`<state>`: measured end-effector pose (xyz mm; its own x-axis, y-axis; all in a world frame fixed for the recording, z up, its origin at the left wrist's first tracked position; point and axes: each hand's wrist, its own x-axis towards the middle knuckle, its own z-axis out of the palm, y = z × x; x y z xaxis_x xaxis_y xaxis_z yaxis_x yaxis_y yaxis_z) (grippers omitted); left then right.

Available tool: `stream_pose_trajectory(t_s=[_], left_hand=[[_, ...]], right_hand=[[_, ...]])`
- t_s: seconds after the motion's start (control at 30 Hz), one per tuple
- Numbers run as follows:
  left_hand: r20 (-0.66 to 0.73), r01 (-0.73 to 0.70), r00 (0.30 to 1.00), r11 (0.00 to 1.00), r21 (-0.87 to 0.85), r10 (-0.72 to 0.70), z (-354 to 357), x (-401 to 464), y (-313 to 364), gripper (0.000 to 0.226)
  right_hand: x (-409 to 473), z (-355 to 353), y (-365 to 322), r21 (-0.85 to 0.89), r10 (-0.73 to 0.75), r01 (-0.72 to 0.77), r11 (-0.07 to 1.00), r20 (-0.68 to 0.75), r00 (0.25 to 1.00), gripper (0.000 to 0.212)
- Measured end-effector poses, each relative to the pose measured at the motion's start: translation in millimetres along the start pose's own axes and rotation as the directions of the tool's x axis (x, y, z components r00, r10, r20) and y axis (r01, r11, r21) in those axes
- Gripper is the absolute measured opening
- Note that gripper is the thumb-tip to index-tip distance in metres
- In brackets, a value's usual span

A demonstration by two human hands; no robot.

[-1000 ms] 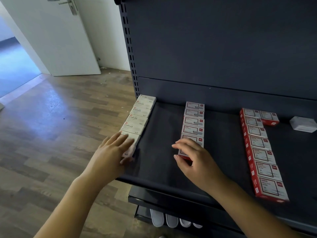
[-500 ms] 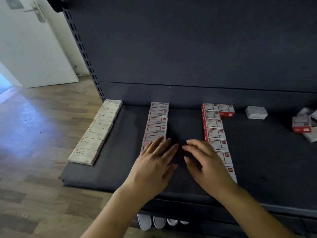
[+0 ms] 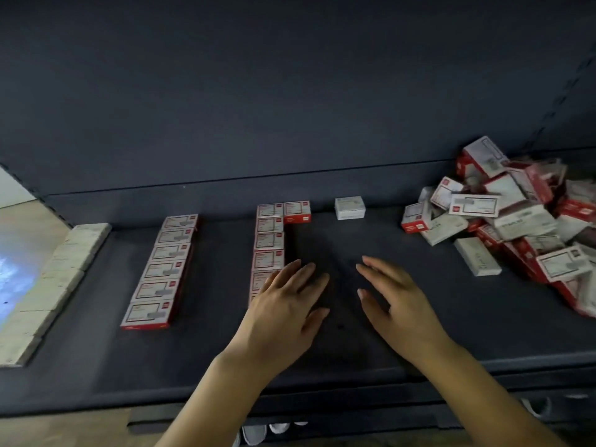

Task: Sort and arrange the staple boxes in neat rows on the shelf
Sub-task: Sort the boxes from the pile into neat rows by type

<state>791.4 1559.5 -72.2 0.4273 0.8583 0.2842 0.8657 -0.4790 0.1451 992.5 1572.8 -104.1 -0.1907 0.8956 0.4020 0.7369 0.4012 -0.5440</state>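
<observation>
Both forearms are stretched forward over the dark shelf (image 3: 451,333), palms down. The left hand (image 3: 287,304) is spread flat, empty, its fingers lying over the near end of the middle red row (image 3: 269,233). The right hand (image 3: 396,301) is held open beside it, nothing gripped. The jumbled pile (image 3: 516,214) is seen at two o'clock, tidy rows at ten. Labels are blurred, unreadable.

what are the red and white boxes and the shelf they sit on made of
Red and white boxes: likely printed cardboard, going by sharp folded edges and flat label faces with a slight sheen. Shelf: looks like dark painted metal with a matte finish, thin front lip and slotted upright, though the blur leaves this open.
</observation>
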Motion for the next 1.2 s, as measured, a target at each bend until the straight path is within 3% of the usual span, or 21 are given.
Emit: stream_pose_trajectory(t_s=[0.27, 0.57, 0.67, 0.93, 1.0, 1.03, 1.13, 1.2], left_hand=[[-0.067, -0.031, 0.997, 0.993, -0.113, 0.023, 47.5, 61.2, 70.4, 0.043], [0.032, 0.024, 0.999, 0.968, -0.250, -0.017, 101.5, 94.3, 121.8, 0.036], [0.020, 0.029, 0.999, 0.970, -0.241, -0.025, 104.1, 98.1, 120.6, 0.033], [-0.031, 0.112, 0.990, 0.899, -0.424, -0.138, 105.8, 99.6, 117.0, 0.032], [-0.053, 0.176, 0.968, 0.819, -0.546, -0.244, 106.4, 99.7, 118.6, 0.032], [-0.032, 0.217, 0.950, 0.727, -0.652, -0.312, 105.2, 100.3, 120.8, 0.033], [0.144, 0.290, 0.863, 0.242, -0.926, -0.484, 98.8, 103.0, 130.4, 0.037], [0.232, 0.290, 0.819, 0.031, -0.956, -0.524, 97.0, 104.1, 133.2, 0.036]], right_hand=[[-17.0, -54.0, 92.1, -0.107, 0.134, -0.150, 0.983, -0.146, 0.980, 0.035], [-23.6, -79.8, 156.9, -0.200, 0.345, -0.349, 0.915, -0.057, 0.937, 0.053], [-14.5, -77.3, 163.4, -0.233, 0.320, -0.332, 0.914, -0.090, 0.943, 0.050], [-6.5, -73.9, 165.0, -0.054, 0.315, -0.330, 0.942, -0.190, 0.930, 0.058], [-6.6, -74.9, 164.9, 0.048, 0.304, -0.300, 0.953, -0.165, 0.938, 0.061], [-6.8, -75.8, 163.2, 0.119, 0.307, -0.292, 0.949, -0.136, 0.942, 0.063], [-6.5, -75.0, 150.4, 0.308, 0.276, -0.254, 0.917, -0.032, 0.961, 0.068], [-6.4, -68.8, 141.0, 0.390, 0.223, -0.205, 0.898, -0.002, 0.975, 0.070]])
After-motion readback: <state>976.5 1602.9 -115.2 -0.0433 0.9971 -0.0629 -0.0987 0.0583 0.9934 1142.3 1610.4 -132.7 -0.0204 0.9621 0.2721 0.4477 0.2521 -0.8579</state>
